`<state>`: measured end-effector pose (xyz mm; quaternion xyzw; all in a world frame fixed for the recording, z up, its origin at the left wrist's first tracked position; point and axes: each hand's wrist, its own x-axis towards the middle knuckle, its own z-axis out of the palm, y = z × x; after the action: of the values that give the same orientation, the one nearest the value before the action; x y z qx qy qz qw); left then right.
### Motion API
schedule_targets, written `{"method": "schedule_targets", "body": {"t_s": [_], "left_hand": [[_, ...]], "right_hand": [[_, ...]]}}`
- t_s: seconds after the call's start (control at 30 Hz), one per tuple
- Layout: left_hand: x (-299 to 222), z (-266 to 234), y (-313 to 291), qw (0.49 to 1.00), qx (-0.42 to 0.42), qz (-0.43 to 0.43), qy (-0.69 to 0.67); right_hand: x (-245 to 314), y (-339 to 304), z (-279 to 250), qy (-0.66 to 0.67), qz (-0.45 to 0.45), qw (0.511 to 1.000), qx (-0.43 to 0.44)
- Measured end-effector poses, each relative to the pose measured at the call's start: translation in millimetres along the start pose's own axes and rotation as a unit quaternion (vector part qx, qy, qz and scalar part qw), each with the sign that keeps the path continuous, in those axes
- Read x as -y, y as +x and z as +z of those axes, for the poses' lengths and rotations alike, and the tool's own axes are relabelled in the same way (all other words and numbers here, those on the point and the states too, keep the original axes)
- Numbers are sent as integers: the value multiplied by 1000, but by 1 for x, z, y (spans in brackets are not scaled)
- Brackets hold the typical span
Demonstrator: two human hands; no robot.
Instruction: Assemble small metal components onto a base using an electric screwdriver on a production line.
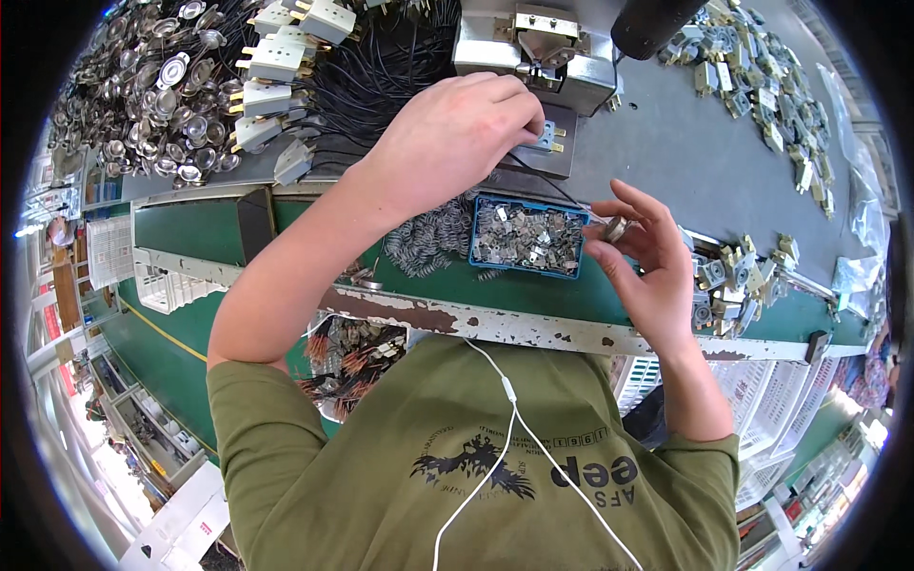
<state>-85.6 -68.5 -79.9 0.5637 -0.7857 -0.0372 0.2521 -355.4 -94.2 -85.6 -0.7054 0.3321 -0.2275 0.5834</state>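
Observation:
My left hand [464,133] reaches to the metal plate under the fixture. Its fingers are closed at a small light-coloured block with brass prongs [550,140]; the fingertips are partly hidden behind the hand. From the block a thin black wire [547,178] runs toward my right hand [650,249]. Between thumb and fingers, that hand pinches a round metal cap [615,228] beside the right end of a blue tray [526,266]. Small metal clips [528,233] fill the tray, and loose coil springs [426,238] are heaped left of it.
A metal clamp fixture [549,29] stands at the back, with a black cylinder [652,27] beside it. At the back left lie many round metal caps [171,105] and white pronged blocks [276,59] on black wires. Small blocks are heaped far right [762,86] and near right [733,285].

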Motion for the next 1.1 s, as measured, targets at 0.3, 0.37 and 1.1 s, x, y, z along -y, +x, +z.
{"method": "schedule_targets", "body": {"t_s": [0.3, 0.37, 1.1], "left_hand": [[-17, -24, -14, 998, 1, 54, -11], [-17, -20, -20, 998, 4, 67, -22], [16, -37, -18, 978, 40, 74, -194]], "right_hand": [[14, 4, 0, -27, 27, 999, -34], [23, 9, -1, -75, 3, 997, -29], [14, 60, 6, 251, 94, 957, 110]]}}
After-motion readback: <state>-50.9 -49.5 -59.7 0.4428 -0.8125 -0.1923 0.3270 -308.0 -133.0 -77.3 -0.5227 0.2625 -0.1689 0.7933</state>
